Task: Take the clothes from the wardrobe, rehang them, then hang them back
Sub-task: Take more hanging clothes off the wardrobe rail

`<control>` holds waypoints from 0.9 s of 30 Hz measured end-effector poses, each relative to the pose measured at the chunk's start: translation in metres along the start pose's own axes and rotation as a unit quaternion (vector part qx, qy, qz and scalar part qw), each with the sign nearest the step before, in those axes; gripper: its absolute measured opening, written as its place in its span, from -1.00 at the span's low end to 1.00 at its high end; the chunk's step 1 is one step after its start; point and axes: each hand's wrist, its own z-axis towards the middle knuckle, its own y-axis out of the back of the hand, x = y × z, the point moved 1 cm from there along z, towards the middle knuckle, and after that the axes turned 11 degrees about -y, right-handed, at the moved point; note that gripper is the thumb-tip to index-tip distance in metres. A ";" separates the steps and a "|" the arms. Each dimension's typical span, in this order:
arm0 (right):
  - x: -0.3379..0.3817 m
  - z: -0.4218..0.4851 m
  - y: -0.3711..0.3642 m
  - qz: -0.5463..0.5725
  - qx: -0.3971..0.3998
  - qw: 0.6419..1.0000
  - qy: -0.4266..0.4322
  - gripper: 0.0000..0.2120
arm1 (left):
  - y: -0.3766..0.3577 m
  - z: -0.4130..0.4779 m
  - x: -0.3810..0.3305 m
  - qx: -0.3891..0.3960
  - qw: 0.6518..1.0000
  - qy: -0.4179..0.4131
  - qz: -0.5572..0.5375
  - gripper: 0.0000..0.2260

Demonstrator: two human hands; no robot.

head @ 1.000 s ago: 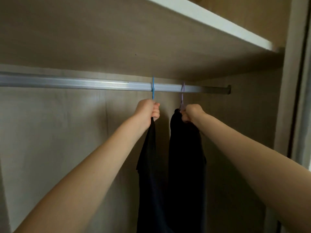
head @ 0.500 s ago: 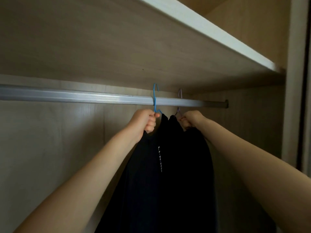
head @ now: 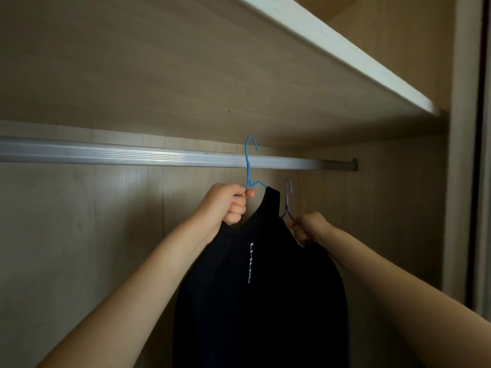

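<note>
A dark shirt (head: 255,301) with a white vertical logo hangs from a blue hanger (head: 249,166), whose hook stands in front of the silver wardrobe rail (head: 132,154) and above it. My left hand (head: 228,205) grips the blue hanger just under its hook. A second dark garment hangs behind the shirt on a purple hanger (head: 288,200), whose hook is below the rail and off it. My right hand (head: 308,229) grips the purple hanger at its shoulder. The lower parts of both garments run out of view.
A white-edged shelf (head: 332,49) runs overhead, close above the rail. The wardrobe's back panel (head: 79,235) lies behind, the right side wall (head: 398,221) is near the rail's end, and a door frame (head: 467,181) stands at far right.
Both hangers have come off the rail: the blue hook lifted above it, the purple hook dropped below it. The front shirt has turned to face me, showing its logo.
</note>
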 end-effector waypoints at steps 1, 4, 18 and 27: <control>-0.010 -0.003 0.002 0.037 0.012 0.999 -0.020 -0.69 | 0.000 -0.006 0.002 0.003 1.000 -0.001 0.000 -0.77; -0.039 -0.022 0.008 0.125 0.031 0.991 -0.048 -0.69 | 0.000 -0.031 0.016 0.017 1.000 0.009 0.013 -0.77; -0.250 -0.229 0.092 0.156 0.014 0.982 -0.109 -0.77 | -0.040 -0.220 0.146 0.131 0.980 0.148 0.025 -0.79; -0.356 -0.401 0.164 0.198 -0.119 0.959 -0.165 -0.71 | -0.126 -0.293 0.165 0.291 0.928 0.233 0.029 -0.76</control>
